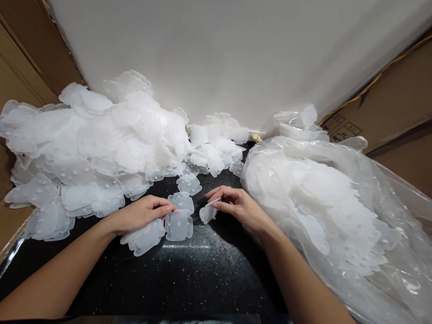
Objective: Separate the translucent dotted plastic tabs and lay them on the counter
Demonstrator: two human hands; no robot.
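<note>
My right hand (237,206) pinches one thin translucent plastic piece (207,213) by its edge, tilted above the black tabletop. To its left, my left hand (145,215) has thumb and fingers drawn together at the edge of a flat plastic piece (179,226) with rounded corners and small holes. Under the same hand, several overlapping plastic pieces (146,239) stick out from the palm, held by curled fingers that are partly hidden. Another loose piece (189,184) lies flat just beyond, near the big heap.
A large heap of similar plastic pieces (91,137) covers the left of the black table (191,285). At the right lies a clear plastic bag (408,282) full of them. A smaller pile (217,152) sits by the white wall (225,48). Cardboard boxes (423,93) flank the table.
</note>
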